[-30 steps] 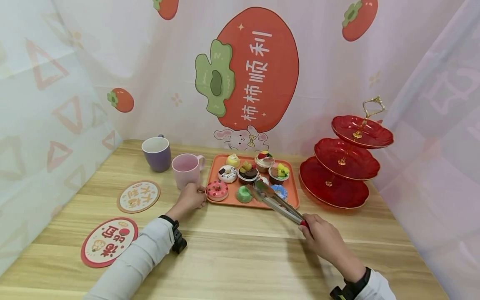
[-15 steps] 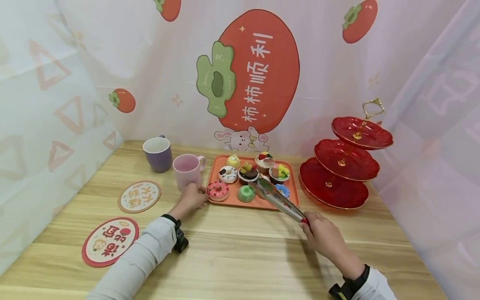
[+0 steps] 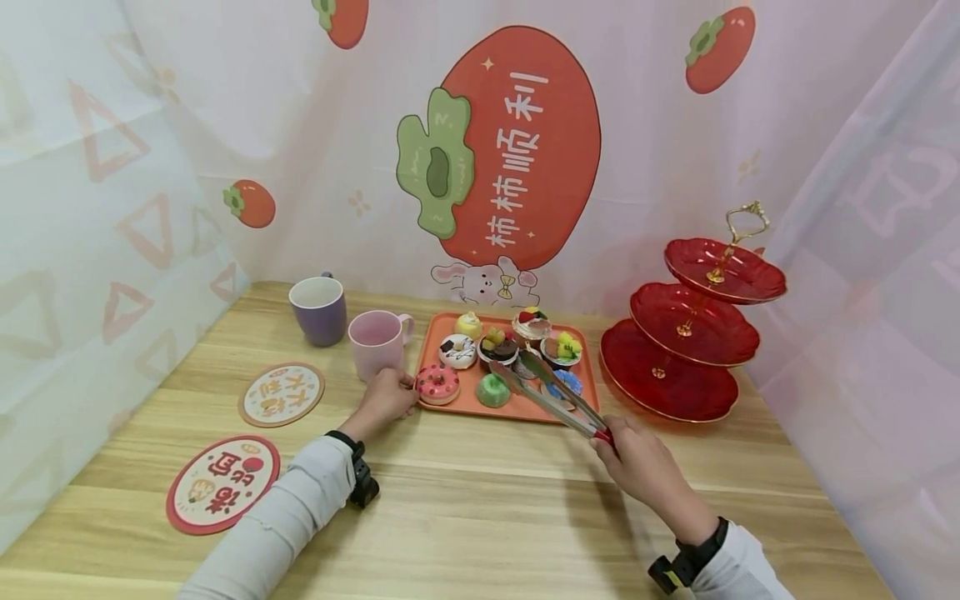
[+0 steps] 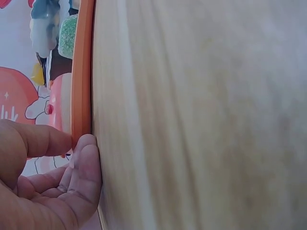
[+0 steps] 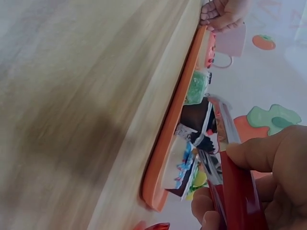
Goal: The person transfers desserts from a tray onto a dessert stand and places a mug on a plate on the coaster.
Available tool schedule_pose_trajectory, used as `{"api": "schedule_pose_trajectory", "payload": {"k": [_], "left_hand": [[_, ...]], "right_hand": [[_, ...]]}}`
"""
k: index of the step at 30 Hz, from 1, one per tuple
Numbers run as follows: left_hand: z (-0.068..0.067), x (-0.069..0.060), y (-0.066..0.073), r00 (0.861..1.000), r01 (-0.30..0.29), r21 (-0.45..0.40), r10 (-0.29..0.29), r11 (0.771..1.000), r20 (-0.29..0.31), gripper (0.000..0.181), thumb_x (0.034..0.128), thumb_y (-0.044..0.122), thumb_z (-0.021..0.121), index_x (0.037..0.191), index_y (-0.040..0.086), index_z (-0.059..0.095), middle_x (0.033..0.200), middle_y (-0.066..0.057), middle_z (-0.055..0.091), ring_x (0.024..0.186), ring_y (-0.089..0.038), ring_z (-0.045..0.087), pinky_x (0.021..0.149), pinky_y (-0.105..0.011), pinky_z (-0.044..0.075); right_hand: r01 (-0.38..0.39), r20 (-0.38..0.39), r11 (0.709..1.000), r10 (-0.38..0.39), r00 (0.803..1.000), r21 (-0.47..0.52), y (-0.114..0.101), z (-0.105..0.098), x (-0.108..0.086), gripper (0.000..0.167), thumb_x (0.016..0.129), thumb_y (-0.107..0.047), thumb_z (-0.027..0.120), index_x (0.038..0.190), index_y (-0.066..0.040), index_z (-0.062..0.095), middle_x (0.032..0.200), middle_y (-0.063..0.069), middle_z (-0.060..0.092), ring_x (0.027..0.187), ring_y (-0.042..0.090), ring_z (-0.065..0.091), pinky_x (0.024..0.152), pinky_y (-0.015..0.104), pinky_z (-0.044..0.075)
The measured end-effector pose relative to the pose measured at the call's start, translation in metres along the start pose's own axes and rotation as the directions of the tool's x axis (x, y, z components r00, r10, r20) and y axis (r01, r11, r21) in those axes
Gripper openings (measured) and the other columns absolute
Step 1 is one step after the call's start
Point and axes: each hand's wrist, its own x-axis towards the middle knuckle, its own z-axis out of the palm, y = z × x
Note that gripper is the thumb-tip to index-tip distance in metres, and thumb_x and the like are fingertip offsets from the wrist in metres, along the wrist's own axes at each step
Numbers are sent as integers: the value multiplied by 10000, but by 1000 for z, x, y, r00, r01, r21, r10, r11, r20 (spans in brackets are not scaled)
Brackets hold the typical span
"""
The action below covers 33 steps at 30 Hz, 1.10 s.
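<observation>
My left hand [image 3: 386,398] pinches the near left corner of an orange tray [image 3: 465,407] between thumb and fingers; the left wrist view shows the thumb [image 4: 50,140] at its rim. In my right hand [image 3: 640,460] I grip red-handled metal tongs [image 3: 566,412]. Their jaws stand apart over the tray, around a small dark-and-white pastry [image 3: 528,365] that they partly hide; contact is hard to tell. About them lie a green cake [image 3: 492,390], a blue donut [image 3: 564,384], a chocolate cupcake [image 3: 498,347] and a pink donut [image 3: 438,384].
A red three-tier stand [image 3: 667,383] rises right of the tray. A pink mug [image 3: 377,346] stands beside my left hand, with a purple mug [image 3: 320,312] behind it. Two round coasters, one orange-rimmed [image 3: 282,394] and one red-rimmed [image 3: 222,484], lie at the left.
The tongs' jaws have spread wider, and their tips now straddle the small dark-and-white pastry. My left hand keeps its hold on the tray corner. The head view has tilted slightly upward.
</observation>
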Motion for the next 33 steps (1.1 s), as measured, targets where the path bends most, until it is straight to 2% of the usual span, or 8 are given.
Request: {"api": "schedule_pose_trajectory", "payload": {"k": [8, 14, 17, 21, 26, 33], "left_hand": [[1, 0, -1, 1000, 0, -5, 0, 1000, -1, 229, 814, -14, 609, 1024, -104, 606, 638, -85, 602, 508, -139, 556, 475, -245, 459], [4, -1, -1, 1000, 9, -32, -9, 999, 2, 231, 811, -14, 610, 1025, -101, 606, 651, -89, 607, 520, -148, 566, 481, -246, 463], [4, -1, 0, 1000, 5, -6, -5, 1000, 4, 201, 810, -12, 599, 994, -91, 618, 632, -83, 598, 513, -145, 554, 473, -242, 450], [1, -1, 2, 1000, 1, 36, -2, 999, 29, 171, 818, 0, 587, 967, -74, 624, 626, -78, 589, 516, -143, 543, 473, -243, 443], [-2, 1, 3, 998, 19, 34, -21, 999, 62, 168, 826, -1, 580, 976, -73, 595, 652, -95, 594, 535, -157, 557, 494, -257, 466], [-3, 4, 3, 995, 53, 8, -53, 999, 79, 121, 828, 1, 590, 933, -49, 560, 668, -113, 591, 536, -162, 569, 497, -258, 483]], "right_hand": [[6, -15, 1000, -6, 1000, -8, -8, 3, 9, 171, 811, -95, 698, 805, -43, 535, 643, 10, 387, 576, 162, 369, 474, 293, 297], [-18, -4, 1000, 18, 1000, 0, -10, 5, 14, 169, 809, -94, 702, 807, -42, 541, 661, 21, 401, 595, 172, 380, 481, 295, 309], [-17, 2, 1000, 17, 1000, 2, -11, 7, 17, 177, 816, -101, 699, 792, -53, 531, 655, 17, 404, 593, 172, 382, 486, 295, 315], [-10, 7, 1000, 10, 1000, 2, -12, 10, 23, 162, 824, -109, 694, 822, -36, 549, 650, 18, 409, 601, 178, 386, 494, 298, 314], [9, 5, 1000, -9, 1000, 1, -15, 13, 30, 166, 828, -104, 685, 888, 7, 578, 649, 24, 411, 595, 181, 389, 492, 299, 304], [-10, 24, 1000, 10, 1000, -4, -18, 16, 37, 163, 836, -109, 666, 817, -17, 532, 619, 26, 384, 554, 174, 371, 478, 291, 274]]}}
